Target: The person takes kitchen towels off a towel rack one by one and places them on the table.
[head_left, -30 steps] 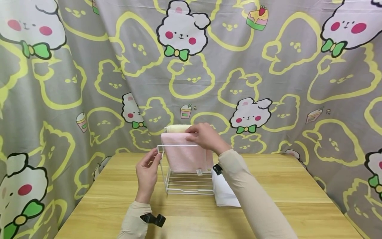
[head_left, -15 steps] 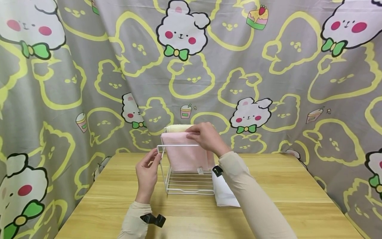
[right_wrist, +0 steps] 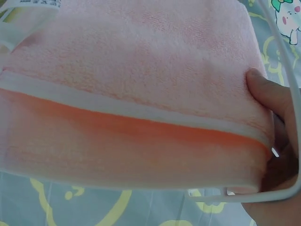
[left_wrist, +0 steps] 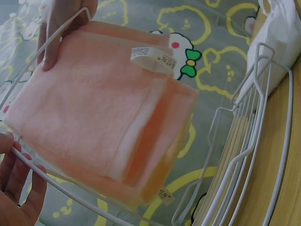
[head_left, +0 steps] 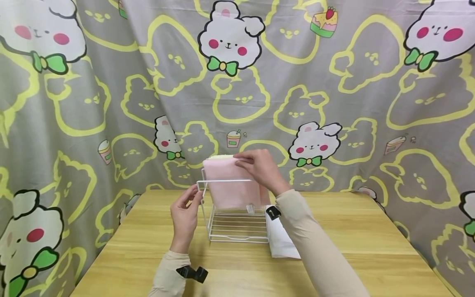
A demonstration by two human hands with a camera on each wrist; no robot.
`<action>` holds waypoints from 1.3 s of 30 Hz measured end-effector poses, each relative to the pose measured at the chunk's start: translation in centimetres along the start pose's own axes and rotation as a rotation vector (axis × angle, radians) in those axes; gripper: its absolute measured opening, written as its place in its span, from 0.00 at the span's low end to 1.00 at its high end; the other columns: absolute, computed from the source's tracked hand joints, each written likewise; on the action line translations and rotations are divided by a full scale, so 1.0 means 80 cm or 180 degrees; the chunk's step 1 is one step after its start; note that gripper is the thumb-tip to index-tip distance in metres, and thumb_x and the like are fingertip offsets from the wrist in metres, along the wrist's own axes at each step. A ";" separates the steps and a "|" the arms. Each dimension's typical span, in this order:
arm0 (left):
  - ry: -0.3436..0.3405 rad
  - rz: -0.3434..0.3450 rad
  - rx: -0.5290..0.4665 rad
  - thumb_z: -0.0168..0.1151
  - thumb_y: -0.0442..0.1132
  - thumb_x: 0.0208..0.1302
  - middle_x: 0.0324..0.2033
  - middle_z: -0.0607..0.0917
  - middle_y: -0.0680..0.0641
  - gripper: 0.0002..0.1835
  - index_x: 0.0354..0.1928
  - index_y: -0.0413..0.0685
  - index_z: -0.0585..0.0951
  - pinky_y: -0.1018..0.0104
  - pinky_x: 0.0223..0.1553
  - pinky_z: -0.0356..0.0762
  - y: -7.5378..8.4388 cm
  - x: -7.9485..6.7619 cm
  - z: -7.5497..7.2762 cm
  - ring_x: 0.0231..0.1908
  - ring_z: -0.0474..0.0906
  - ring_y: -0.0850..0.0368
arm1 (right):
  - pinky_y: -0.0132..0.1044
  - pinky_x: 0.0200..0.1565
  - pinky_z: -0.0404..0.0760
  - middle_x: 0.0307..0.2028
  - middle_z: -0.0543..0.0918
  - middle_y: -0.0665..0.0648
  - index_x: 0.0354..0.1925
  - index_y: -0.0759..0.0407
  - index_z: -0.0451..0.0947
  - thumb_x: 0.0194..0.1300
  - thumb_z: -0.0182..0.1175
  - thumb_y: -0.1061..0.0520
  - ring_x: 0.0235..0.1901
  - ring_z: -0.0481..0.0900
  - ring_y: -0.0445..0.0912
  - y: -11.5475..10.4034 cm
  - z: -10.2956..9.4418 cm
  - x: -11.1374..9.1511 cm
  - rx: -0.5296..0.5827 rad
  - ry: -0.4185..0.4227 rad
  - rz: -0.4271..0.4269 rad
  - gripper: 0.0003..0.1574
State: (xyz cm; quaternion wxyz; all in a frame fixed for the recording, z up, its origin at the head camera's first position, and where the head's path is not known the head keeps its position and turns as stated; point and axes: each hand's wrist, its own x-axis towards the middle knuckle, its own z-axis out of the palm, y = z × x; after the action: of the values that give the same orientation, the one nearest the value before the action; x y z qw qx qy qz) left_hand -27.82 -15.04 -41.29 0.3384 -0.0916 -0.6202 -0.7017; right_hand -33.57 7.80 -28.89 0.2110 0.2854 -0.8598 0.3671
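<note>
A folded pink towel (head_left: 233,192) with a white tag hangs in the white wire rack (head_left: 239,238), its lower edge above the rack's wire bottom. My right hand (head_left: 259,167) pinches the towel's top edge near its right corner; the right wrist view shows the thumb (right_wrist: 270,92) on the towel's fluffy face. With my left hand (head_left: 184,218) I hold the rack's upright at the left, and in the left wrist view its fingers (left_wrist: 35,195) curl about the wire. Behind the pink towel a strip of yellow towel (head_left: 222,156) shows; the rest is hidden.
A white cloth (head_left: 282,239) lies on the wooden table (head_left: 352,231) against the rack's right side, partly covered by my right sleeve. A patterned curtain (head_left: 237,107) hangs behind and at both sides of the table.
My right hand has raised the pink towel slightly, so it covers more of the yellow one and its lower edge sits higher. The left hand stays on the rack; the head view has shifted a little.
</note>
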 end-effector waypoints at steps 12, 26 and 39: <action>0.0034 0.0051 -0.0051 0.68 0.25 0.64 0.33 0.87 0.57 0.13 0.50 0.25 0.83 0.75 0.31 0.84 0.000 0.000 0.001 0.30 0.80 0.66 | 0.37 0.48 0.87 0.44 0.91 0.55 0.46 0.56 0.90 0.65 0.72 0.57 0.45 0.90 0.45 -0.009 -0.016 -0.001 0.0121 0.0186 -0.0154 0.11; 0.0015 0.0049 0.0008 0.67 0.24 0.65 0.35 0.87 0.43 0.13 0.50 0.27 0.84 0.77 0.30 0.81 -0.002 -0.001 0.000 0.30 0.80 0.66 | 0.39 0.48 0.88 0.42 0.91 0.53 0.46 0.53 0.90 0.65 0.71 0.55 0.44 0.90 0.45 -0.030 -0.052 -0.011 0.0198 0.0448 -0.0154 0.11; 0.0023 0.0023 0.0009 0.67 0.24 0.65 0.35 0.87 0.41 0.12 0.50 0.28 0.85 0.75 0.30 0.83 -0.001 -0.002 0.000 0.30 0.80 0.65 | 0.37 0.49 0.86 0.43 0.91 0.50 0.47 0.50 0.90 0.64 0.73 0.54 0.46 0.89 0.41 -0.039 -0.078 -0.029 0.0421 0.0678 -0.0128 0.13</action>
State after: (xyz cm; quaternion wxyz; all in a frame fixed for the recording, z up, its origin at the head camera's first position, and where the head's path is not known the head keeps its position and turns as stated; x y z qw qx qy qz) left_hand -27.76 -14.98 -41.42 0.3434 -0.0909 -0.6196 -0.6999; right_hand -28.88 11.55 -24.63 0.2892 0.2753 -0.8005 0.4469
